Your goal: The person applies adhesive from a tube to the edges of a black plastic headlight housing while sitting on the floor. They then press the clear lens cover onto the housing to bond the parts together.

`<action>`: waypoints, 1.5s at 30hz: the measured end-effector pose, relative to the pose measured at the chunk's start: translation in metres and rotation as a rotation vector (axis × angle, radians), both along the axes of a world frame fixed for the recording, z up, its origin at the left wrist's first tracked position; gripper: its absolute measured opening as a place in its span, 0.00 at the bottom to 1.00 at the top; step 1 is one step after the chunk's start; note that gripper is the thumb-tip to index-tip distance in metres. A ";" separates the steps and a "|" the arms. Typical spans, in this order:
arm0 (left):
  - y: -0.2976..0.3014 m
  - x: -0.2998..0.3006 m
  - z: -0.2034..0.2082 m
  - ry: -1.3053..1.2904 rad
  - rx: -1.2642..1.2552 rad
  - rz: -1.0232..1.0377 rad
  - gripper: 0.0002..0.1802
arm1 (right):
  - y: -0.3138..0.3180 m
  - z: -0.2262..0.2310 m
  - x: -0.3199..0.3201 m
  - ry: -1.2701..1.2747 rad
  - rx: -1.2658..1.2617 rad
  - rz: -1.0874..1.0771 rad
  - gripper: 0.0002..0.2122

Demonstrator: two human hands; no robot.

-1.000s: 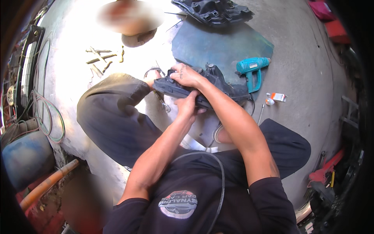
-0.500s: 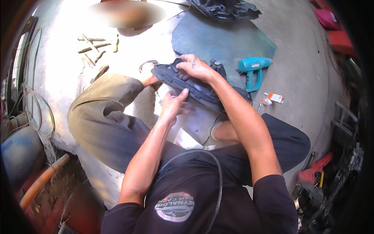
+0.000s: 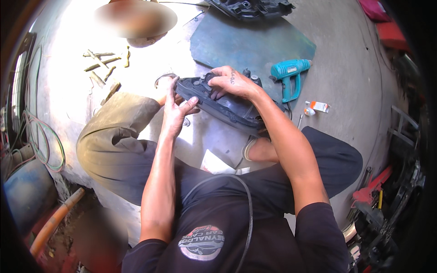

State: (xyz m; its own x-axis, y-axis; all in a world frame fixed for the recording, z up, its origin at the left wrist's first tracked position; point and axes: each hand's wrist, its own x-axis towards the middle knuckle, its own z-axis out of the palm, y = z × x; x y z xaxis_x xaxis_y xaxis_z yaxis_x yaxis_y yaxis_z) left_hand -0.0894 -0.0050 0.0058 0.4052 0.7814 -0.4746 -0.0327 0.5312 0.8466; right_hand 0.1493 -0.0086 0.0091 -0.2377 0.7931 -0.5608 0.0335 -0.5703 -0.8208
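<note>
A black car headlight housing point(image 3: 236, 119) lies slanted above my crossed legs, its fittings facing up. At its left end my left hand point(image 3: 175, 109) grips the rim, thumb on the near side and fingers reaching behind the edge. From the far side my right hand point(image 3: 232, 83) rests over the housing's back. Its fingers are bent down among the round fittings, and the fingertips are partly hidden, so whether they pinch a small part does not show. A teal heat gun point(image 3: 291, 73) lies on the floor to the right of the housing.
A dark green board point(image 3: 246, 43) lies ahead, with another black headlight housing point(image 3: 250, 8) at its far edge. A small orange-and-white box point(image 3: 321, 107) sits right of my knee. Several sticks point(image 3: 102, 61) lie far left. Hoses point(image 3: 43, 141) hang at the left.
My left hand has moved left and up from the housing's near edge to its left end, and now grips there. My right hand stays on the back of the housing.
</note>
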 end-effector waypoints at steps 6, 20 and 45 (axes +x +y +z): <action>-0.012 0.005 -0.010 0.332 0.329 -0.109 0.59 | -0.023 0.012 0.013 -0.019 0.011 -0.025 0.27; -0.036 0.008 0.003 0.344 0.374 -0.077 0.47 | -0.018 0.031 0.000 -0.299 0.261 0.217 0.20; -0.032 0.025 -0.001 0.245 0.285 0.054 0.29 | -0.014 0.025 0.010 -0.259 0.236 0.127 0.15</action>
State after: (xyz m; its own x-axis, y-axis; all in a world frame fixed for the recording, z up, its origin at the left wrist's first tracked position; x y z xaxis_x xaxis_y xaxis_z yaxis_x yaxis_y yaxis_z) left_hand -0.0644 -0.0367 0.0048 0.2610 0.9132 -0.3130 0.1679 0.2764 0.9463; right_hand 0.1597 -0.0228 0.0343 -0.2168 0.8811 -0.4204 0.3155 -0.3443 -0.8843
